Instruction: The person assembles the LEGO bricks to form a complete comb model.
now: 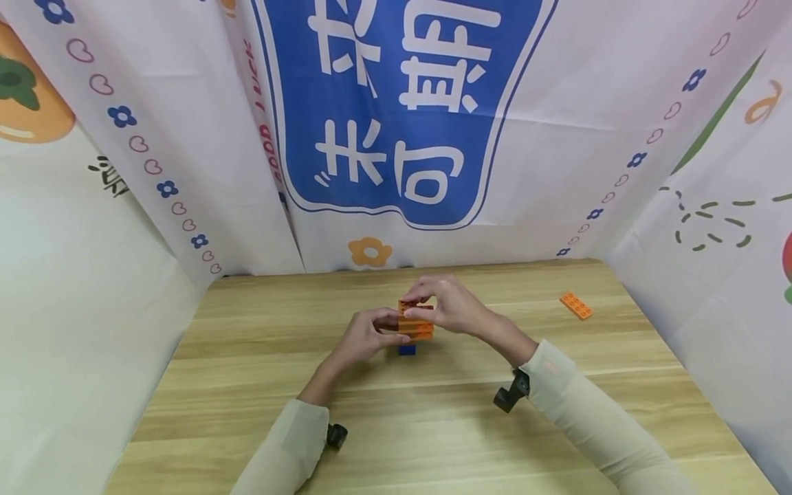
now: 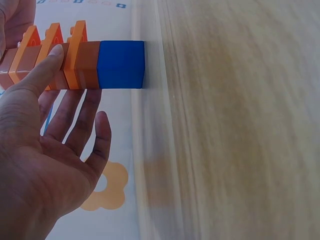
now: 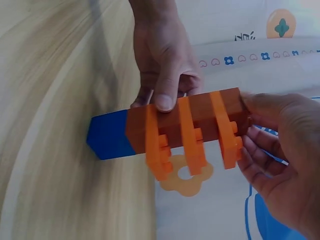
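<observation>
A toy-brick tower (image 3: 202, 110) stands upright on the table, a blue brick (image 2: 121, 65) at its foot. Above the blue, brown bricks (image 2: 87, 70) alternate with three orange plates (image 3: 191, 137) whose studded ends jut out to one side. My left hand (image 1: 364, 337) grips the tower at mid-height, its thumb (image 2: 47, 65) along one face and fingers behind. At the top, my right hand (image 1: 454, 306) pinches the uppermost brown brick (image 3: 232, 102) between thumb and fingers.
A loose orange plate (image 1: 577, 305) with studs up lies at the right on the wooden table (image 1: 427, 426). Printed cloth (image 1: 557, 172) hangs behind the table and along both sides.
</observation>
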Tool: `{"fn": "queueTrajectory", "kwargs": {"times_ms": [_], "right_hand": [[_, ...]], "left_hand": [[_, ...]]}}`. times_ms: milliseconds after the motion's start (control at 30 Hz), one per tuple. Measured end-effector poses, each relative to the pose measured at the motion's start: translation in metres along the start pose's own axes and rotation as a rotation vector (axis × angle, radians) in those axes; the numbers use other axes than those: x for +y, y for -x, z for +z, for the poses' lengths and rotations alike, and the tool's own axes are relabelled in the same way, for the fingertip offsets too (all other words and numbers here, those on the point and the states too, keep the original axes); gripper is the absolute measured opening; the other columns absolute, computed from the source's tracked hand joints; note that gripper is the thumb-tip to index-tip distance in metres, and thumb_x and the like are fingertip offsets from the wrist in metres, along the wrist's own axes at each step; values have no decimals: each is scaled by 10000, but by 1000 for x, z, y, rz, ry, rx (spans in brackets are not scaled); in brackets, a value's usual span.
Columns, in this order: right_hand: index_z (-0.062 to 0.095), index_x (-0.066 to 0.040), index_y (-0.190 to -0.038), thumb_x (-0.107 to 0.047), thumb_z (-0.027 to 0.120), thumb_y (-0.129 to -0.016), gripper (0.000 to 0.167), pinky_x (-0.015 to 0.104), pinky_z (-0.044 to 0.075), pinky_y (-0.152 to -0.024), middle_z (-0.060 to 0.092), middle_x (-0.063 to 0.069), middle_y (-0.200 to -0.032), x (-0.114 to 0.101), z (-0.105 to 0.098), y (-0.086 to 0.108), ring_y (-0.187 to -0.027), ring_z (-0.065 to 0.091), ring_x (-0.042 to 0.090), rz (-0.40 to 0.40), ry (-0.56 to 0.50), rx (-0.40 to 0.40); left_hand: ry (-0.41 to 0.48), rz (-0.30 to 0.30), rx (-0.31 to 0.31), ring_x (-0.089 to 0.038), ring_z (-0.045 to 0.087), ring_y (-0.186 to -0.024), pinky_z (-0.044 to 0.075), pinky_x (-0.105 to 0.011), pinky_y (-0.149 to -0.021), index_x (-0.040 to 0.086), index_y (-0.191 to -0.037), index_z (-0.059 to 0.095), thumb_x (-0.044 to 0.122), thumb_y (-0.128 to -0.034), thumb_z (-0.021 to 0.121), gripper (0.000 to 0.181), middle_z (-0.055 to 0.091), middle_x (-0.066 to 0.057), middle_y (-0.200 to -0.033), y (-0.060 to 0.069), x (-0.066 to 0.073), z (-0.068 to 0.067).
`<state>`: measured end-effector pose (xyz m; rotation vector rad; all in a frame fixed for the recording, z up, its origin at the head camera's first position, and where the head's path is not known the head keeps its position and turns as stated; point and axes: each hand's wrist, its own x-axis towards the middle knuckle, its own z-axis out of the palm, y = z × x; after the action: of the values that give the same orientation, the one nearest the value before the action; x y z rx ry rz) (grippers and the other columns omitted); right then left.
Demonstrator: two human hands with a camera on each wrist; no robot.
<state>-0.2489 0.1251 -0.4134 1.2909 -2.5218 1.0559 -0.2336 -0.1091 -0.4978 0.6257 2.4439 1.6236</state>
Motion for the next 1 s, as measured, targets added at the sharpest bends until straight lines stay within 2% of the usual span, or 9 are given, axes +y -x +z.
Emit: {"fn": "queueTrajectory", "kwargs": {"times_ms": [233,533,867,1000], "right_hand": [[823,-85,-1154,-185,838,-937,240,360,611,-770,781,16,-1089,4,4,4,-954,708,133,47,-63,22],[806,-125,-1213,-225,855,-924,309,389,612,-859,776,15,-1196,12,1,15,-1081,725,166,66,-129,37],[788,-83,-1219,-219,867,-909,348,407,610,-888,762,86,-1235,21,-12,28,-1088,729,270,67,-116,41],[784,-86,-1227,-221,867,-908,356,409,607,-903,757,79,-1258,27,-19,34,-1129,722,254,88,-81,42]], "left_hand": [[-4,4,-6,-188,755,-1011,615,-370,-890,93,-1218,774,223,-890,889,372,797,-49,-1105,0,-1,0],[-3,-7,-2,-176,752,-993,614,-346,-871,84,-1208,775,223,-880,897,376,799,-52,-1088,0,-1,0],[-26,-26,9,-172,742,-994,608,-350,-865,76,-1214,768,223,-875,901,392,795,-44,-1097,0,0,0],[-33,-43,17,-170,735,-991,602,-325,-843,71,-1230,763,215,-870,905,412,793,-48,-1107,1,2,0]]}}
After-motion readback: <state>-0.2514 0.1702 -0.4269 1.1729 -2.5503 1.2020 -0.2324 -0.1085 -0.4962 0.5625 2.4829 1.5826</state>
